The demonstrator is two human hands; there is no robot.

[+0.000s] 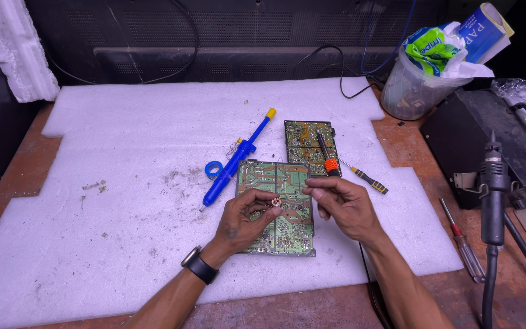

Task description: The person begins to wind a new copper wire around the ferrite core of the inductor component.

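Note:
My left hand (243, 221) pinches a small copper-coloured ring-shaped coil (276, 201) between thumb and fingertips, just above a green circuit board (287, 231) lying on the white foam sheet (123, 201). My right hand (342, 204) hovers close to the right of the coil, its fingers curled and nearly touching it; whether it grips anything I cannot tell. A black watch sits on my left wrist. A second, smaller circuit board (301, 141) lies just beyond, with a black soldering iron with an orange collar (326, 152) resting across it.
A blue desoldering pump with a yellow tip (237, 160) and a blue tape roll (213, 169) lie left of the boards. A yellow-black screwdriver (366, 178), a red-handled screwdriver (459, 237), a hot-air tool (493, 195) and a plastic tub of scraps (418, 79) sit to the right.

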